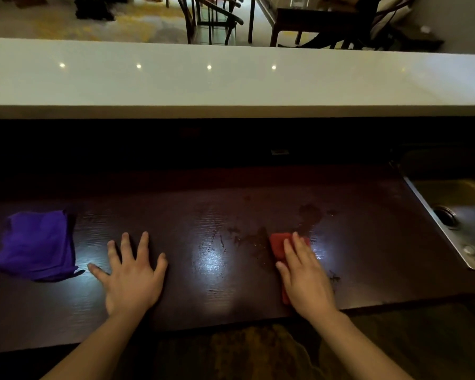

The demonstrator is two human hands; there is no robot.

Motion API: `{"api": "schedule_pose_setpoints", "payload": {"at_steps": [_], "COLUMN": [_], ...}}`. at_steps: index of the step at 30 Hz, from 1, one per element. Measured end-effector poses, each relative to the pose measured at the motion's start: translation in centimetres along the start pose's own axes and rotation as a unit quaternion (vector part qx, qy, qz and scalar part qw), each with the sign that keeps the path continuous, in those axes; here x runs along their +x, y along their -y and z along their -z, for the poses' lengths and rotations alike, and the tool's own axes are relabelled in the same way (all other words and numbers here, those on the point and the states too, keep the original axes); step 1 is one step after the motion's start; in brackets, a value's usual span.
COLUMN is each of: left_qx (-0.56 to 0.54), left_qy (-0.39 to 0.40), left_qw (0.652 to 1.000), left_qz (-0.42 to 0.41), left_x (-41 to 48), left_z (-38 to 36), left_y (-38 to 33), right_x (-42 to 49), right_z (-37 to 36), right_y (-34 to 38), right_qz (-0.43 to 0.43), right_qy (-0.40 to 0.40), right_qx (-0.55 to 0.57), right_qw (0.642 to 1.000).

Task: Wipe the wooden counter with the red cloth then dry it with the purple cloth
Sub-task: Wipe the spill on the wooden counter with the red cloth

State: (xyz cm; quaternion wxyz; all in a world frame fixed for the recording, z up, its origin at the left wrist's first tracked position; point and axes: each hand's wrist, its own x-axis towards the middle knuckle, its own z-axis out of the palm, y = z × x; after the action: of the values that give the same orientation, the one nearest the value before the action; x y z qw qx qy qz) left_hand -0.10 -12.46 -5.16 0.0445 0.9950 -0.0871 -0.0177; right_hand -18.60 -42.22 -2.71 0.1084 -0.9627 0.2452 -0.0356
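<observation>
In the head view, the right hand [303,278] lies flat at lower right, its grip spread and pressing the red cloth [278,246] onto the wooden desk [203,215]. Smears [309,215] remain above it, so wiping looks unfinished. The left hand [132,275] rests open and empty. The purple cloth [37,244] waits at left; a sink [455,212] borders the right.
</observation>
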Motion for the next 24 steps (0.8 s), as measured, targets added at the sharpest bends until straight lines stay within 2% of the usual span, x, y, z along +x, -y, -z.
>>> {"api": "schedule_pose_setpoints", "payload": {"at_steps": [2, 7, 10, 12, 14, 18, 20, 22, 24], "left_qx": [0.003, 0.003, -0.003, -0.009, -0.014, -0.018, -0.015, -0.012, -0.010], "left_qy": [-0.002, -0.001, 0.005, 0.007, 0.007, 0.004, 0.002, 0.002, -0.001], "left_qw": [1.000, 1.000, 1.000, 1.000, 1.000, 1.000, 1.000, 1.000, 1.000], "left_qz": [0.002, 0.009, 0.012, 0.015, 0.016, 0.014, 0.013, 0.012, 0.010], "left_x": [0.1, 0.2, 0.1, 0.2, 0.1, -0.1, 0.0, 0.1, 0.1], "left_z": [-0.2, -0.4, -0.2, -0.1, 0.1, 0.2, 0.3, 0.2, 0.0], "left_y": [0.1, 0.1, 0.0, -0.1, -0.2, -0.2, -0.2, -0.1, -0.1], "right_x": [-0.3, 4.5, 7.3, 8.8, 9.2, 5.9, 5.0, 6.0, 8.0], "right_z": [0.3, 2.1, 3.1, 3.3, 3.4, 3.0, 3.2, 3.5, 3.8], "right_y": [-1.6, -7.9, -9.2, -8.8, -7.6, -5.6, -6.5, -8.0, -9.4], "right_qz": [0.015, -0.164, -0.202, -0.195, -0.147, 0.056, 0.114, 0.069, -0.039], "right_qy": [0.014, -0.036, -0.052, -0.044, -0.028, 0.020, 0.021, -0.025, -0.084], "right_qx": [-0.011, -0.009, 0.016, 0.024, 0.022, 0.022, 0.018, 0.045, 0.087], "right_qw": [1.000, 0.986, 0.978, 0.980, 0.989, 0.998, 0.993, 0.996, 0.992]}}
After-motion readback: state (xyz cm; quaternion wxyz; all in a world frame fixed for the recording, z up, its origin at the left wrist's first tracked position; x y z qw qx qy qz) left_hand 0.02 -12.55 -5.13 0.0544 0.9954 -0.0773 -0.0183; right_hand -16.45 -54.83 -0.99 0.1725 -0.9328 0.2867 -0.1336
